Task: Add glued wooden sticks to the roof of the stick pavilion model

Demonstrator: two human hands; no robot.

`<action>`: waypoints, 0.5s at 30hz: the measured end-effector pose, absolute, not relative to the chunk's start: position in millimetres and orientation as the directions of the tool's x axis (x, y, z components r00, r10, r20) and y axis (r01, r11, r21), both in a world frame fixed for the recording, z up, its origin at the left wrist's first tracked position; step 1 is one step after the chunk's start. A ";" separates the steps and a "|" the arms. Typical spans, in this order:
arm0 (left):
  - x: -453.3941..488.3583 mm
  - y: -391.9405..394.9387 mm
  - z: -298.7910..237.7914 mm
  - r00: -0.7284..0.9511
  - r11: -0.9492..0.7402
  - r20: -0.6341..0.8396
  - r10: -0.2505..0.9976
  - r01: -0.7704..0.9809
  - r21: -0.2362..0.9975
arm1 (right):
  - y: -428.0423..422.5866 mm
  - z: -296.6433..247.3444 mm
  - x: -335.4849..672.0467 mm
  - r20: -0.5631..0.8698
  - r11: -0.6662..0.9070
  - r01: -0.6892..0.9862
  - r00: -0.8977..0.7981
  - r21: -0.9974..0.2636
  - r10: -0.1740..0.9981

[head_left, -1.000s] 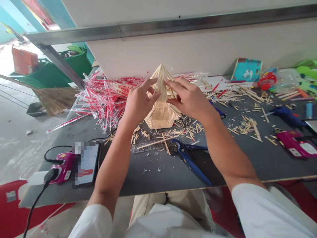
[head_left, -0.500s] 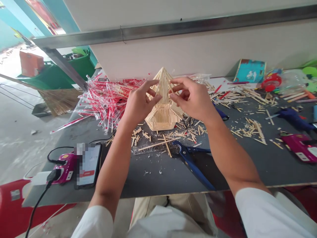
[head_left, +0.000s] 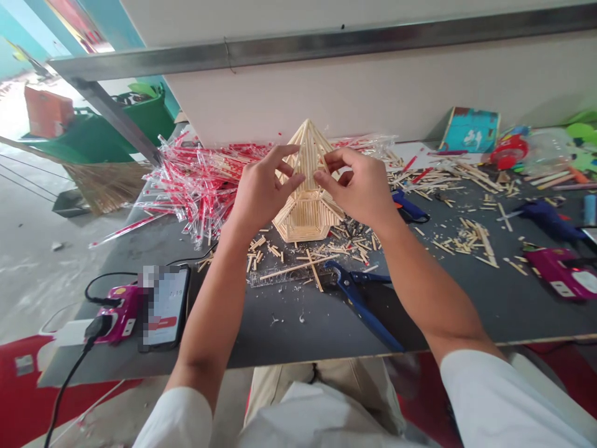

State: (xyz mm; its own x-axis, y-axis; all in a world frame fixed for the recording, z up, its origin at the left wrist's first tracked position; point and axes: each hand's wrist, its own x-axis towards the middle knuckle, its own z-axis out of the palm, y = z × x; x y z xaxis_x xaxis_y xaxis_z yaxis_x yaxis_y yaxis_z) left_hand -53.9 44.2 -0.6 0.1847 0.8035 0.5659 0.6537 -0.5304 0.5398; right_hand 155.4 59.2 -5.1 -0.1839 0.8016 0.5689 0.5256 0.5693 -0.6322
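Note:
A small house-like model (head_left: 305, 221) made of thin wooden sticks stands on the dark table, with a pointed roof (head_left: 308, 155) over a many-sided base. My left hand (head_left: 265, 183) pinches the left side of the roof between thumb and fingers. On the opposite side, my right hand (head_left: 361, 180) has its thumb and fingers closed at the right roof edge. My fingers partly hide the roof's sides. In front of the model lie short stick pieces, a clear ruler (head_left: 275, 277) with sticks across it, and a blue-handled cutter (head_left: 366, 311).
Red-and-clear plastic wrappers with sticks (head_left: 200, 180) pile up at the left. A phone (head_left: 165, 308) and a purple power adapter (head_left: 122, 311) sit front left. Blue glue guns (head_left: 410, 206) and another purple adapter (head_left: 559, 274) lie right. A metal rail (head_left: 280, 53) crosses the wall behind.
Both hands stay at the roof with small finger shifts; my right fingers have moved slightly outward along its edge. The whole view has shifted a little. The model stays on the table.

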 end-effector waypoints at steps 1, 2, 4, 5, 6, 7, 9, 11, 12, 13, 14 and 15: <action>-54.0 44.3 -0.6 0.187 -0.531 0.566 0.803 0.656 0.537 | 58.7 -5.2 154.6 0.560 0.561 0.535 -0.186 -0.632 0.808; -54.1 44.5 -0.7 0.187 -0.531 0.566 0.803 0.657 0.535 | 58.1 -5.1 154.4 0.548 0.554 0.540 -0.193 -0.633 0.814; -54.5 45.0 -0.9 0.184 -0.529 0.567 0.803 0.658 0.536 | 57.3 -4.5 155.6 0.526 0.550 0.544 -0.217 -0.634 0.822; -54.6 45.2 -0.9 0.182 -0.528 0.567 0.803 0.657 0.538 | 56.9 -4.1 156.7 0.518 0.553 0.542 -0.235 -0.632 0.823; -54.7 45.3 -1.0 0.181 -0.528 0.567 0.804 0.657 0.539 | 56.6 -3.7 157.9 0.513 0.560 0.538 -0.253 -0.630 0.820; -54.9 45.4 -0.9 0.181 -0.527 0.565 0.805 0.657 0.540 | 56.3 -3.3 159.1 0.509 0.568 0.532 -0.271 -0.628 0.817; -55.0 45.5 -0.7 0.184 -0.525 0.560 0.807 0.657 0.541 | 55.4 -2.4 161.1 0.497 0.580 0.530 -0.307 -0.619 0.812; -55.0 45.3 -0.3 0.186 -0.524 0.557 0.810 0.656 0.543 | 54.2 -1.1 162.3 0.479 0.582 0.545 -0.336 -0.603 0.811; -54.9 45.2 0.0 0.186 -0.524 0.556 0.811 0.654 0.546 | 53.3 -0.2 162.8 0.470 0.583 0.558 -0.349 -0.591 0.811; -54.8 45.1 0.4 0.185 -0.523 0.554 0.811 0.652 0.548 | 52.4 1.0 163.5 0.464 0.585 0.573 -0.361 -0.574 0.809; -54.7 45.0 0.8 0.186 -0.522 0.552 0.813 0.652 0.549 | 51.4 2.5 164.4 0.465 0.589 0.587 -0.368 -0.555 0.805; -54.6 44.8 1.2 0.187 -0.521 0.550 0.814 0.653 0.549 | 50.2 4.4 165.7 0.470 0.597 0.601 -0.377 -0.532 0.798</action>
State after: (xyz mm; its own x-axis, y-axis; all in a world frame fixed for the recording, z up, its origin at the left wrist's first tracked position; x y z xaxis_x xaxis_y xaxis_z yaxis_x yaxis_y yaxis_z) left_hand -54.6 44.8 1.2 0.1866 0.8142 0.5498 0.6534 -0.5207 0.5494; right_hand 165.7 50.2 4.4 -0.3771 0.7983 0.4696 0.6006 0.5968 -0.5321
